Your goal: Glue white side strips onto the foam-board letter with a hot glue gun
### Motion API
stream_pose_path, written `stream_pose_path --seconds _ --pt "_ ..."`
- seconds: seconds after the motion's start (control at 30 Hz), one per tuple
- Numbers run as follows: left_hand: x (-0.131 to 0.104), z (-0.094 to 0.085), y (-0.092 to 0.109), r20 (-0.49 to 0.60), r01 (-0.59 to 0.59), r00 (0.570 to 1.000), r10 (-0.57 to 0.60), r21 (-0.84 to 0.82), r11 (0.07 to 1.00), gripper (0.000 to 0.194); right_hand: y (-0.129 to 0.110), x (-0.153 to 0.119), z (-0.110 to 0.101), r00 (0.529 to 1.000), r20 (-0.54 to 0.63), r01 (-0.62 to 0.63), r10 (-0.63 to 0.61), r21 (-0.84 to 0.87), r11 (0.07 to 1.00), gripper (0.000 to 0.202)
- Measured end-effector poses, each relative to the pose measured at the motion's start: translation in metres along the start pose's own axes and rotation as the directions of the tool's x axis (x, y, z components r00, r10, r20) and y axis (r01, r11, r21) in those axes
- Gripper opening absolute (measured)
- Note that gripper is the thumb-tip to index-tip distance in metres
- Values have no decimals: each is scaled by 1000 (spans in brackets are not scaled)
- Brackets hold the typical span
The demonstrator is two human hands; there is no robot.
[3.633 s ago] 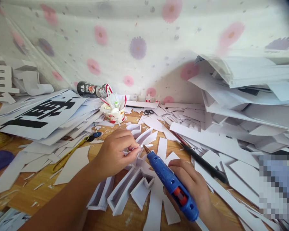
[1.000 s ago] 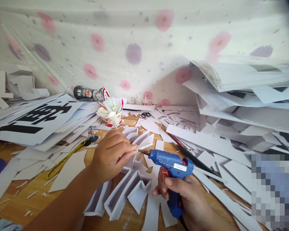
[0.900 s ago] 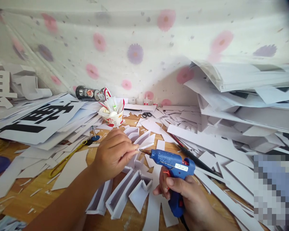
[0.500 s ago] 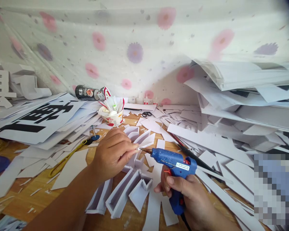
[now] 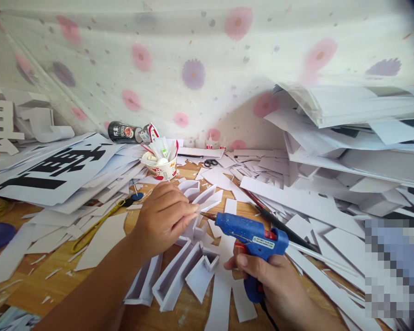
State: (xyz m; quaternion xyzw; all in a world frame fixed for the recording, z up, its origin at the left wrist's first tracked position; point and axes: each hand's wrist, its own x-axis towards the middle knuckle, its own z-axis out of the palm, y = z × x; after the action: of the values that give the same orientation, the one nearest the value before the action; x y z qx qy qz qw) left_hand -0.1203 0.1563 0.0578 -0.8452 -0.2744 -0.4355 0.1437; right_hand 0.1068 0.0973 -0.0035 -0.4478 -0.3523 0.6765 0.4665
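Observation:
My right hand [image 5: 272,276] is wrapped round the handle of a blue glue gun [image 5: 250,233], its nozzle pointing left. A white glue stick sticks out of the gun's back. At the nozzle tip, my left hand [image 5: 167,218] pinches with thumb and forefinger; what lies between the fingertips is too small to make out. Just behind the fingertips stand curved white foam pieces [image 5: 205,197]. Nearer, on the wooden table [image 5: 138,319], lie white trough-shaped pieces [image 5: 175,276] with raised edges.
A paper bowl [image 5: 160,169] holds packets and sticks, with a dark can [image 5: 122,132] behind it. Black scissors [image 5: 210,162] lie farther back. Yellow scissors [image 5: 96,227] and printed sheets [image 5: 48,177] are left; stacked white sheets [image 5: 359,161] rise at right.
The glue gun and my right hand have shifted slightly right, and the gun has tilted a little. My left hand has hardly moved.

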Motion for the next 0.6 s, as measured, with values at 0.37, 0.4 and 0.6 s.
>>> stream_pose_path --seconds 0.37,0.4,0.6 --pt "-1 0 -1 -9 -8 1000 8 -9 1000 12 -3 3 -5 997 -58 -50 45 -80 996 47" --pt "-1 0 -2 -11 -7 1000 7 -8 1000 12 -3 2 -6 997 -58 -50 45 -80 996 47" --pt "-1 0 -3 -14 -17 1000 17 -10 1000 12 -1 2 -4 997 -58 -51 48 -52 997 45"
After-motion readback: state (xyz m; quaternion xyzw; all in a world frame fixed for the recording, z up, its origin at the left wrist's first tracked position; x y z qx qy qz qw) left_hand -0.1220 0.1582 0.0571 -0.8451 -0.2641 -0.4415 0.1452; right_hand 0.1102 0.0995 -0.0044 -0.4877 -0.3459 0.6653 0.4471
